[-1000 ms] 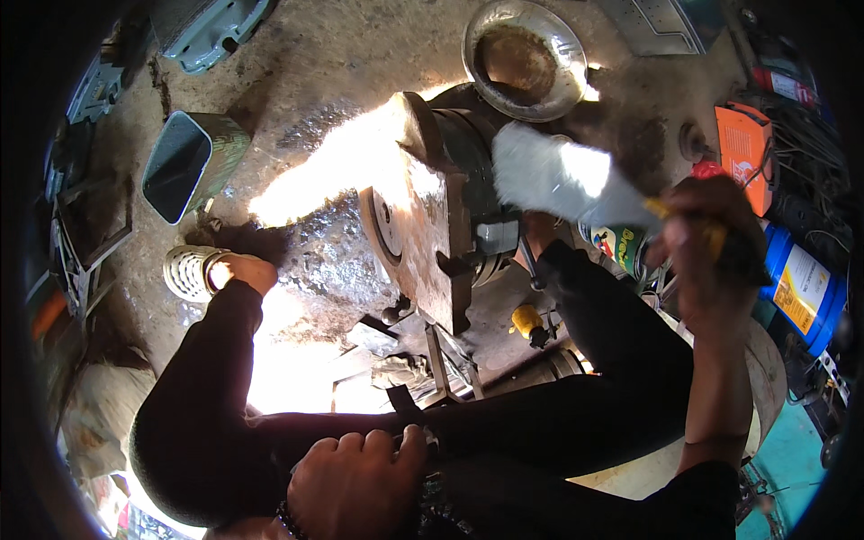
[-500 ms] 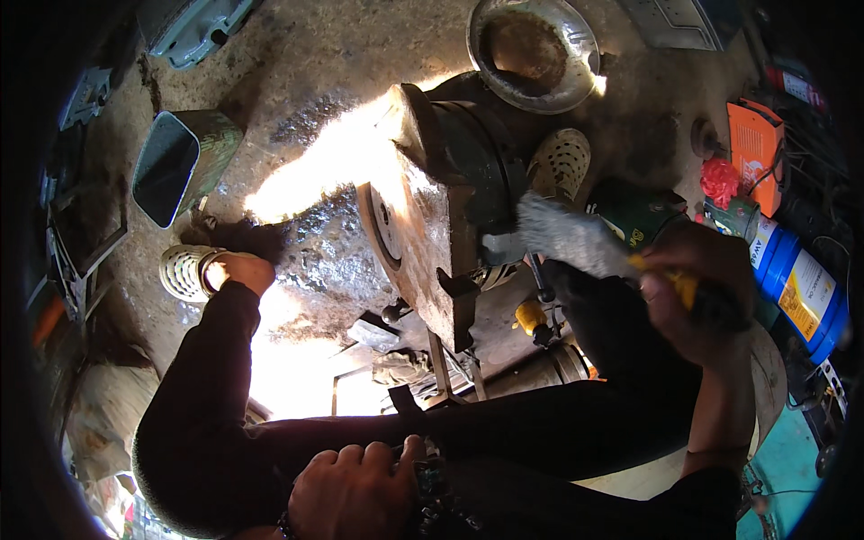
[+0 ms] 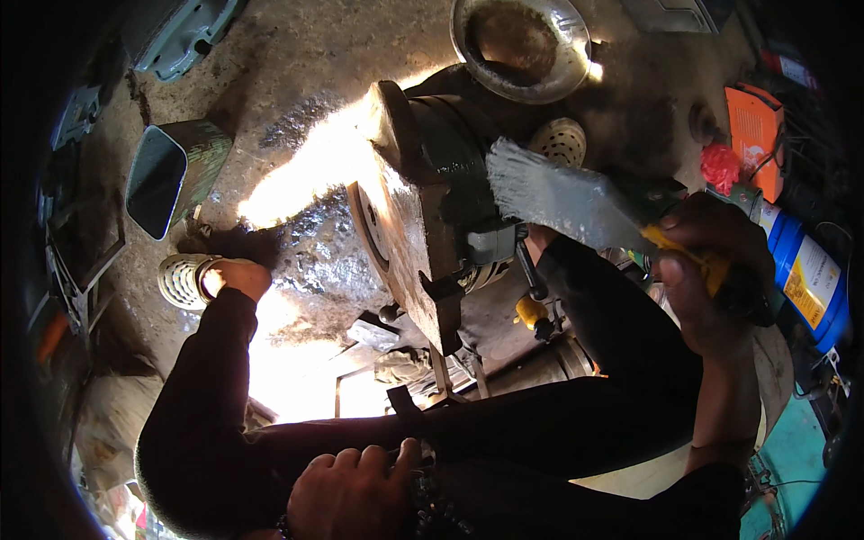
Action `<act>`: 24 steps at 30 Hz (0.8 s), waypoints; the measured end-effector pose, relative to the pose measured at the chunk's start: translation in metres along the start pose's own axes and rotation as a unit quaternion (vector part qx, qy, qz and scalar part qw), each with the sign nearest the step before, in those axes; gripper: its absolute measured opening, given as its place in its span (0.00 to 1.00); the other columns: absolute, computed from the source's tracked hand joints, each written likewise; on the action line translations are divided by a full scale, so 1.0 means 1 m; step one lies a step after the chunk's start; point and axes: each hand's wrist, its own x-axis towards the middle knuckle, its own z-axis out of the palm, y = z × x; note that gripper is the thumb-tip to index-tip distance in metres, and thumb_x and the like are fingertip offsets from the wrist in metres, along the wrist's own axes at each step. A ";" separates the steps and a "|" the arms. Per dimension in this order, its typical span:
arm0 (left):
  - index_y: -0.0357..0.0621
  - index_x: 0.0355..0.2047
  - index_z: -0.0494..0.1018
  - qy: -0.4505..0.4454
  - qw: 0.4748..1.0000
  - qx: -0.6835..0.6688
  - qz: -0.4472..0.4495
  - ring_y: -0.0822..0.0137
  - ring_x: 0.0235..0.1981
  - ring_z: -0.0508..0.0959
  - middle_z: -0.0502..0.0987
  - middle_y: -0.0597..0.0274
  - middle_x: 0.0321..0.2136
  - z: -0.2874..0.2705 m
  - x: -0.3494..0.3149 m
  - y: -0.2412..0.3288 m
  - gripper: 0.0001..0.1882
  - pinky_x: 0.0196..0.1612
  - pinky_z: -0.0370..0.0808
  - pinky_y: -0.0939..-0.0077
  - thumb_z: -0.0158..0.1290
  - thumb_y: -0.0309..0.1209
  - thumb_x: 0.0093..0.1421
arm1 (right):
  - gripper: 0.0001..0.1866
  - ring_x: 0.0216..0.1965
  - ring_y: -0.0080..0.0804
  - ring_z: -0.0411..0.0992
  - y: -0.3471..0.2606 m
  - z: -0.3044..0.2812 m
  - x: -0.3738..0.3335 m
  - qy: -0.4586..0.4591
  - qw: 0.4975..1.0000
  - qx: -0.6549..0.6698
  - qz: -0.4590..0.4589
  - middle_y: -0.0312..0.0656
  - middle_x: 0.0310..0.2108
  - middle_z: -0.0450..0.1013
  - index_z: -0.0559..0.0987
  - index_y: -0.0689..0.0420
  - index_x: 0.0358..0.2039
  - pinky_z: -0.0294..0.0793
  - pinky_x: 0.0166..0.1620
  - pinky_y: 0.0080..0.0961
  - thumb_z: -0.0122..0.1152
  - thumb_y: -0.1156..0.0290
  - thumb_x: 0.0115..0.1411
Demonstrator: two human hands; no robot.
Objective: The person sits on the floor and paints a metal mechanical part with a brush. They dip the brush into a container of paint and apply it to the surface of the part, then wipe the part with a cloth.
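My right hand (image 3: pixel 720 261) grips a wide paintbrush (image 3: pixel 567 198) by its yellow and black handle. The brush's bristles are coated in grey and point left, close to a dark green-grey machine part (image 3: pixel 450 153). Whether they touch it I cannot tell. This heavy part has a rounded body, a glossy wet-looking side and a flat bare-metal face with a disc on its left. Low in the picture, my left hand (image 3: pixel 351 490) rests against my dark trousers with its fingers curled. Dark beaded-looking bits lie beside its thumb; what the fingers hold, if anything, is hidden.
A round metal basin (image 3: pixel 576 54) lies beyond the part. To the left stands a square metal tube (image 3: pixel 202 166). At the right are an orange case (image 3: pixel 754 135), a red crumpled bundle (image 3: pixel 719 167) and a blue bucket (image 3: pixel 814 288). Bright sunlight falls across the stained floor.
The brush has moved up and a little left, and its blur is gone. My right hand has shifted slightly right. The view has tilted slightly; my left hand stays in place.
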 end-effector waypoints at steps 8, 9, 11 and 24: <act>0.42 0.54 0.73 0.003 0.999 -0.039 -0.037 0.59 0.29 0.78 0.72 0.57 0.25 0.006 -0.001 -0.004 0.22 0.31 0.73 0.62 0.53 0.35 0.59 | 0.11 0.37 0.31 0.77 0.004 -0.009 -0.004 0.033 0.999 -0.013 -0.005 0.42 0.37 0.79 0.80 0.57 0.37 0.76 0.42 0.28 0.69 0.74 0.51; 0.42 0.54 0.73 0.001 0.997 -0.044 -0.056 0.59 0.29 0.78 0.72 0.57 0.25 0.007 -0.001 -0.003 0.22 0.32 0.73 0.62 0.53 0.35 0.59 | 0.11 0.37 0.31 0.77 0.003 -0.011 -0.004 0.044 0.999 -0.008 0.004 0.41 0.37 0.79 0.80 0.57 0.37 0.76 0.41 0.27 0.68 0.74 0.51; 0.43 0.53 0.73 0.028 0.999 -0.015 -0.020 0.60 0.28 0.78 0.72 0.58 0.25 0.009 -0.003 -0.001 0.21 0.32 0.74 0.62 0.53 0.34 0.59 | 0.10 0.37 0.30 0.77 0.000 -0.010 -0.005 0.088 0.996 0.017 0.017 0.41 0.37 0.78 0.80 0.57 0.37 0.76 0.41 0.27 0.68 0.73 0.53; 0.43 0.50 0.73 0.140 0.984 0.099 0.049 0.62 0.27 0.79 0.73 0.60 0.24 0.011 -0.010 0.007 0.20 0.31 0.74 0.63 0.53 0.31 0.57 | 0.06 0.24 0.21 0.73 -0.026 -0.013 -0.002 0.129 0.985 0.091 0.061 0.36 0.24 0.74 0.79 0.58 0.35 0.73 0.30 0.20 0.64 0.74 0.57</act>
